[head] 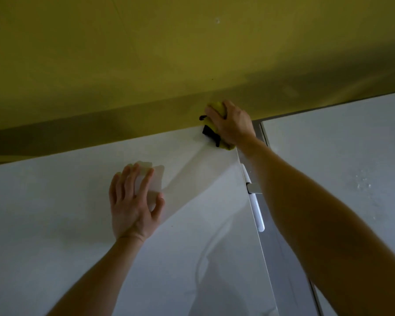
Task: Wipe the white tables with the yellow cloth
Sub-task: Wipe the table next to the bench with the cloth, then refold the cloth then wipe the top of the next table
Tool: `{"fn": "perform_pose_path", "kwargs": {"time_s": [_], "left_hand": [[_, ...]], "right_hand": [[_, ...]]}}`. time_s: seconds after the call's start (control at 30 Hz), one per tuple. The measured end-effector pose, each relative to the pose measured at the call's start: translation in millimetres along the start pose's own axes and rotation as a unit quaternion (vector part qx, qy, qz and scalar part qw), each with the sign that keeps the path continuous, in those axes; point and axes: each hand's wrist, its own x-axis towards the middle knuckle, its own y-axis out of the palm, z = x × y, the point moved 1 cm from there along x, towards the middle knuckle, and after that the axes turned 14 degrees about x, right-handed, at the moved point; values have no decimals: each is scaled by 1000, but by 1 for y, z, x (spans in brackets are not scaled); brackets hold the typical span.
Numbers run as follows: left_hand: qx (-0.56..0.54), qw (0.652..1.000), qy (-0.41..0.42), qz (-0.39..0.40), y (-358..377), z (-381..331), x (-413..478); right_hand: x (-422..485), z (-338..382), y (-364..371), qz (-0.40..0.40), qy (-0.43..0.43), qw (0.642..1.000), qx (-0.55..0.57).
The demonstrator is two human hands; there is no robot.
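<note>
Head view: right hand point(232, 124) clutches crumpled cloth point(216, 106), left hand point(132, 201) splayed on glossy table point(55, 201).

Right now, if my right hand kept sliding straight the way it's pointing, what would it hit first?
Most likely the yellow wall. Your right hand, gripping the cloth, is at the far corner of the table, and the wall rises just beyond it. How much gap remains is hard to judge.
</note>
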Motion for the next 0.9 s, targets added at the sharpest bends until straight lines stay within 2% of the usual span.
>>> {"fn": "perform_pose_path", "kwargs": {"time_s": [0.1, 0.2, 0.37, 0.43, 0.53, 0.6, 0.67, 0.77, 0.9], "left_hand": [[-5, 1000, 1, -6, 2, 1, 0], [12, 1000, 12, -4, 5, 3, 1], [51, 995, 7, 87, 3, -3, -2], [53, 991, 6, 120, -5, -10, -9], [28, 978, 29, 203, -32, -30, -37], [-26, 962, 50, 267, -47, -51, -55], [-155, 936, 74, 308, -78, -82, -78], [-327, 875, 71, 349, -122, -132, -111], [-491, 754, 63, 432, -177, -190, -151]], "right_hand": [[-5, -2, -17, -47, 104, 991, 70], [-53, 2, -46, -117, 116, 977, 134], [-180, 11, -61, -111, 129, 962, 216], [-232, 6, -66, -133, 171, 933, 287], [-314, -5, -79, -120, 219, 865, 435], [-352, -14, -85, -107, 240, 847, 462], [-392, -16, -101, -108, 240, 854, 449], [-435, -17, -121, -103, 231, 884, 394], [-468, -21, -139, -117, 204, 897, 375]]}}
